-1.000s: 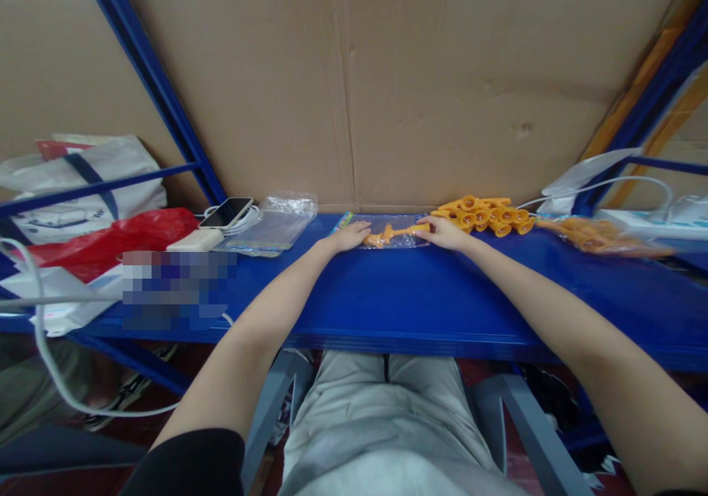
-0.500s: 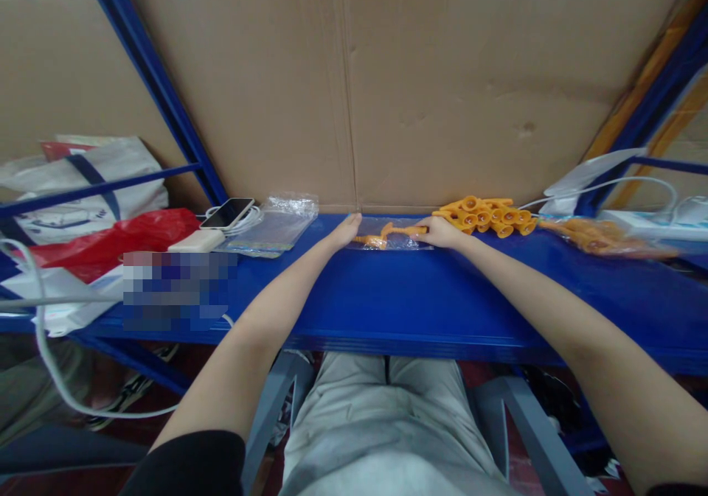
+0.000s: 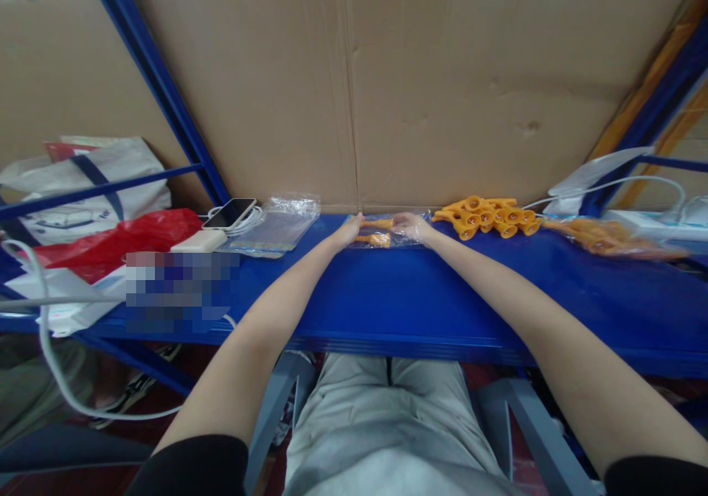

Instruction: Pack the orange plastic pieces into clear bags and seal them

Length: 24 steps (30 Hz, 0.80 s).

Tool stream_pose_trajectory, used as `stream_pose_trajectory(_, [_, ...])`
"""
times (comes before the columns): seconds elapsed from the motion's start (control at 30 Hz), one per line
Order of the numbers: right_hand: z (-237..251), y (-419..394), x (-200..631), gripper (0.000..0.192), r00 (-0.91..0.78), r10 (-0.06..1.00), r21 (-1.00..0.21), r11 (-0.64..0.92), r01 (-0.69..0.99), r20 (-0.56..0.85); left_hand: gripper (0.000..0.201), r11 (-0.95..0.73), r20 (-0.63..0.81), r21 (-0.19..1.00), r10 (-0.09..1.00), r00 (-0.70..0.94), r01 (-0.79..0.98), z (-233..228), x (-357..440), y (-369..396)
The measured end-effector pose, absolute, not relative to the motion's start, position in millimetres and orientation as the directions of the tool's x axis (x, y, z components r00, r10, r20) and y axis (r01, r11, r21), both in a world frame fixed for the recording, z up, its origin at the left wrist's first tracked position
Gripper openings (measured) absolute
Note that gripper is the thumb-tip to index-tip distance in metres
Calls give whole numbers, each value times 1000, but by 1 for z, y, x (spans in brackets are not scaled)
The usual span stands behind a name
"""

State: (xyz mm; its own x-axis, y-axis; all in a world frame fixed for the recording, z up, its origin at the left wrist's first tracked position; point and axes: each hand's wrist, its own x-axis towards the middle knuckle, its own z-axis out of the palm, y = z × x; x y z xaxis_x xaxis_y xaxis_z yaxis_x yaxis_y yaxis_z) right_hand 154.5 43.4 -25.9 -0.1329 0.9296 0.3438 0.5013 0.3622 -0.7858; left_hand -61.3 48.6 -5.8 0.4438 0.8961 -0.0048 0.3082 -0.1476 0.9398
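both our hands are at the back of the blue shelf [image 3: 387,297], right against the cardboard wall [image 3: 442,83]. left hand [image 3: 349,229] lies flat, fingers straight, pressing the left end of a clear plastic bag [image 3: 381,231] with an orange plastic piece [image 3: 377,239] inside. right hand [image 3: 412,227] is curled over the bag's right end; can't tell if it's pinching. pile of loose orange pieces [image 3: 490,216] just right of it, phone [image 3: 229,213] and spare bags [image 3: 273,227] to the left
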Motion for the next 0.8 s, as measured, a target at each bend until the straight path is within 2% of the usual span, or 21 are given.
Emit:
stream_pose_trajectory(0.13, [-29, 39, 155, 25, 3, 955, -837, 257, 483, 295, 64, -203, 35, 907, 910, 414, 369, -9, -59, 53])
stream_pose_trajectory(0.23, [-28, 36, 154, 12, 35, 948, -816, 253, 520, 316, 64, -307, 88, 814, 905, 416, 494, -11, -61, 56])
stream_pose_trajectory(0.33, [-25, 33, 153, 6, -25, 943, -773, 286, 566, 331, 61, -432, 112, 585, 881, 459, 687, -10, -66, 54])
stream_pose_trajectory(0.43, [-23, 31, 154, 18, -123, 945, -748, 317, 584, 304, 63, -524, 104, 342, 846, 523, 780, -7, -69, 50])
stream_pose_trajectory(0.5, [-23, 31, 156, 25, -192, 940, -744, 340, 575, 282, 65, -549, 82, 264, 832, 549, 793, -6, -70, 49])
stream_pose_trajectory(0.57, [-24, 32, 158, 31, -262, 925, -727, 379, 573, 276, 66, -555, 71, 238, 829, 555, 797, -6, -70, 49])
stream_pose_trajectory(0.67, [-24, 34, 160, 34, -339, 894, -699, 442, 563, 292, 65, -558, 85, 260, 826, 557, 788, -8, -70, 52])
stream_pose_trajectory(0.8, [-19, 29, 166, 38, -404, 878, -728, 450, 518, 256, 65, -565, 68, 279, 818, 571, 777, -9, -72, 57])
